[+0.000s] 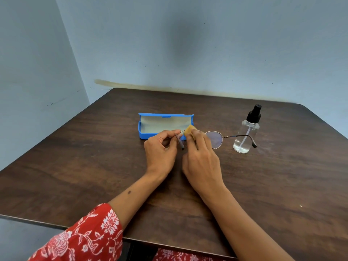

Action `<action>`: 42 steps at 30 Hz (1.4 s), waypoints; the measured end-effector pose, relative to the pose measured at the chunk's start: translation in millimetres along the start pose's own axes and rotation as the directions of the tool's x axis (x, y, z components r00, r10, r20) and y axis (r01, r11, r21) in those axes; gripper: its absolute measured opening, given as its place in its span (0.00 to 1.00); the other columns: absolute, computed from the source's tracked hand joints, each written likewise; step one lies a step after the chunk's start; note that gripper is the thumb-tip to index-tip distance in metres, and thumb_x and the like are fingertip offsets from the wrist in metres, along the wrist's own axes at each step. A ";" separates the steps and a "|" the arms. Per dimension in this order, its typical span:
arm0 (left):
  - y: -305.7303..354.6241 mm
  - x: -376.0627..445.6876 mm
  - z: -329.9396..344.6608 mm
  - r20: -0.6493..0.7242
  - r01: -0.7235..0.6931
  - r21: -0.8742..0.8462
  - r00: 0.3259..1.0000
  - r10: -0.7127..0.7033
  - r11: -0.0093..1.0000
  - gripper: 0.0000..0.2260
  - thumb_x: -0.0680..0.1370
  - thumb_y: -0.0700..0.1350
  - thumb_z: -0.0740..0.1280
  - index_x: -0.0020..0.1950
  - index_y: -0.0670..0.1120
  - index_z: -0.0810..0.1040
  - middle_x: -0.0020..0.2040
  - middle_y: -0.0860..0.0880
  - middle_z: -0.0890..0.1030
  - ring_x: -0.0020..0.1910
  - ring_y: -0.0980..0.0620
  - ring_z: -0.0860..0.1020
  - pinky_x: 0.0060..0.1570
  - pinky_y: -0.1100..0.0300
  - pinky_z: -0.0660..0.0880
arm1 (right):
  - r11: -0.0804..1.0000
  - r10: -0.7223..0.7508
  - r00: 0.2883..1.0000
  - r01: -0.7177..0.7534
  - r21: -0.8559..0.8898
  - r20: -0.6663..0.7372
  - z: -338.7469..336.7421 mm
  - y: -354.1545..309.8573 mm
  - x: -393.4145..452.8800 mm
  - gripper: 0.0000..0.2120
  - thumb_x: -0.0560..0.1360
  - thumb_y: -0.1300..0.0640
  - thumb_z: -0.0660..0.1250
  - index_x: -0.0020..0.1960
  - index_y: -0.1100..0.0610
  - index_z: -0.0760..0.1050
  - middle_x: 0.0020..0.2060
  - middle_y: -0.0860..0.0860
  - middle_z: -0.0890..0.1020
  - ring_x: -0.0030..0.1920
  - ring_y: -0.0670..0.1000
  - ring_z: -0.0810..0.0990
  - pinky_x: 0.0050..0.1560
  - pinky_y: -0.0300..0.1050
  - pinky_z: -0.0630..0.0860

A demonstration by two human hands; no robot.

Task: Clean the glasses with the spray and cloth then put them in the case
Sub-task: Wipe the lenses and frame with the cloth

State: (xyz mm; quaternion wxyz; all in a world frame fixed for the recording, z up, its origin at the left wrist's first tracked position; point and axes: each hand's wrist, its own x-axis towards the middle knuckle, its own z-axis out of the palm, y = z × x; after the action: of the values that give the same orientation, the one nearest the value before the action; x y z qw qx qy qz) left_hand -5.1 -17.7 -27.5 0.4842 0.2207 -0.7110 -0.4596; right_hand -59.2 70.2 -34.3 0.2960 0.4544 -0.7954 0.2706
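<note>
Thin metal-framed round glasses (pixel 214 139) are held above the table's middle. My left hand (pixel 162 149) pinches the frame at its left end, where one temple arm hangs down. My right hand (pixel 201 157) presses a small yellow cloth (pixel 188 130) against the left lens, which is hidden under it. The right lens and the other temple arm stick out to the right. An open blue glasses case (pixel 150 135) with a pale lining lies just behind my left hand. A clear spray bottle (pixel 245 132) with a black pump top stands upright to the right, behind the tip of the right temple arm.
The dark wooden table (pixel 94 166) runs to a pale blue wall at the back and another on the left. Its front edge is close to my body. My red patterned sleeve (pixel 84 238) covers the lower left corner.
</note>
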 end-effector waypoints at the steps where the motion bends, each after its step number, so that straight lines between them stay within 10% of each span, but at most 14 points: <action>1: -0.2 0.0 0.3 0.001 0.007 -0.007 1.000 -0.007 1.000 0.08 0.73 0.34 0.70 0.49 0.43 0.83 0.44 0.51 0.83 0.43 0.63 0.81 0.46 0.71 0.76 | 1.000 0.011 1.000 -0.011 -0.005 0.005 0.7 0.7 0.5 0.20 0.70 0.65 0.55 0.58 0.69 0.76 0.54 0.62 0.79 0.56 0.59 0.78 0.57 0.48 0.76; 42: -2.2 6.1 1.7 -0.053 0.037 -0.046 0.998 -0.040 0.998 0.06 0.73 0.33 0.69 0.46 0.43 0.83 0.42 0.50 0.83 0.40 0.64 0.81 0.45 0.72 0.76 | 0.999 -0.034 0.999 0.033 0.027 0.034 -3.2 -5.6 -5.1 0.22 0.67 0.62 0.55 0.57 0.66 0.78 0.52 0.57 0.80 0.51 0.55 0.77 0.48 0.41 0.77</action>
State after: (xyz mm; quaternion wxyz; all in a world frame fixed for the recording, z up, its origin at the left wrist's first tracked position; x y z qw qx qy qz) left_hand -9.5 -22.7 -26.6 0.4991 0.2358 -0.6828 -0.4786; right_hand -51.5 72.8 -35.0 0.2807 0.4761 -0.7891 0.2680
